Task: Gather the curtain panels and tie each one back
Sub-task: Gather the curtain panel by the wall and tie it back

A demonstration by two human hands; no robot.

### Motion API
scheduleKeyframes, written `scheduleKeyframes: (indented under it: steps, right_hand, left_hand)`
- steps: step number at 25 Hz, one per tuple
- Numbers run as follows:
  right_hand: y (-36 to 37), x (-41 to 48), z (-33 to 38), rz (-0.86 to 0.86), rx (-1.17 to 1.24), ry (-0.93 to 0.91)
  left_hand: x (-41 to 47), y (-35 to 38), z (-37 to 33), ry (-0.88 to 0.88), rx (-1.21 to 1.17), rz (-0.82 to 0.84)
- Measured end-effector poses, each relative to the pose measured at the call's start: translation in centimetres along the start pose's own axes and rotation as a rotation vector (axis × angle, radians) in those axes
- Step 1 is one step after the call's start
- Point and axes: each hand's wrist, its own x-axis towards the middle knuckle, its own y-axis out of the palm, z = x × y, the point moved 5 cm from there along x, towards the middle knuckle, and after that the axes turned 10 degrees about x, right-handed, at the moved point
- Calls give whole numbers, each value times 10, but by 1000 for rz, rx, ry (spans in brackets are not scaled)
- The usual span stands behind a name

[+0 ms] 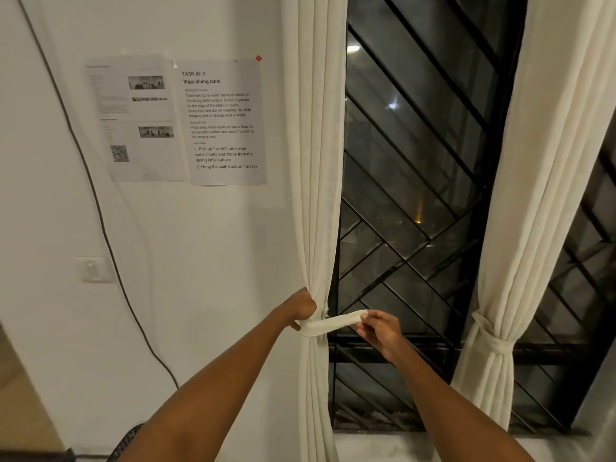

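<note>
You're standing at the window with the black grille, and two curtain panels are hanging over it; the right panel is already sitting cinched by its knotted tie, so I'd say you're about halfway. The left panel is the one you're working on, hanging straight down right in front of you, gathered into a bundle at its waist; your left hand is curling tight around that bundle from the wall side, and your right hand is pinching the free end of the tie strip out over the glass. That strip is running nearly level, left to right, from under your left hand out to your right fingertips; so the loose end is lying right of the panel, and the left hand is the one sitting on the cloth while the right is probably doing the wrapping. Count-wise: two panels, two ties, two paper sheets on the wall, one wall switch, one cable.
</note>
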Motion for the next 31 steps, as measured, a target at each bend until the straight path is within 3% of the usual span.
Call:
scheduleKeyframes:
  steps: [3, 6, 15, 18, 21, 26, 29, 31]
  right_hand:
    - [10, 17, 8, -147, -215, -36]
    - [39, 24, 24, -138, -259, -36]
    - [122, 47, 29, 349, -298, 14]
    - [125, 47, 16, 446, -246, 46]
    - [123, 57, 13, 353, -278, -14]
    - [107, 61, 44, 86, -156, -176]
    - [109, 49, 52, 82, -142, -162]
    - [116, 38, 48, 197, -159, -77]
  left_hand:
    - [-6, 7, -5, 24, -19, 47]
    - [-17, 14, -14, 86, -68, 80]
    - [-5, 10, 0, 133, -233, 100]
    - [5, 8, 7, 148, -300, -108]
    - [8, 19, -4, 167, -334, -226]
    - [-20, 16, -34, 316, -247, -139]
    - [-15, 20, -28, 303, -209, -40]
    - [-16, 22, -22, 276, -236, 60]
